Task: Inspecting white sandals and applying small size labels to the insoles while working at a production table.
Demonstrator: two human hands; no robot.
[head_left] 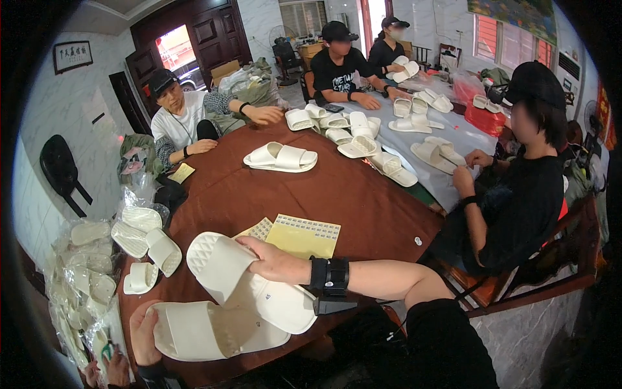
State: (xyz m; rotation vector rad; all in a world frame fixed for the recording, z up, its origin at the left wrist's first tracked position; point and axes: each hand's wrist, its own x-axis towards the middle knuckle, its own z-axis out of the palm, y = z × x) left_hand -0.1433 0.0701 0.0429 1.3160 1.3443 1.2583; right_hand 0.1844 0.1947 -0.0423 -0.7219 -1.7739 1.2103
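White slide sandals: one per hand, near table (363,207) edge
Right hand (275,259): fingers clamped on upturned sandal (227,266); sole inspected
Left hand (144,334): fingers gripping second sandal (201,330)
Next: likely needs yellow sticker sheet (304,235), just beyond

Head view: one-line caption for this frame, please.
Right hand holds a white slipper sole-up, left hand grips another white slipper, over a brown table among seated co-workers.

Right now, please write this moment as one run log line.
left hand: holds white slipper | right hand: grips second white slipper, sole up | yellow sticker sheets on brown table
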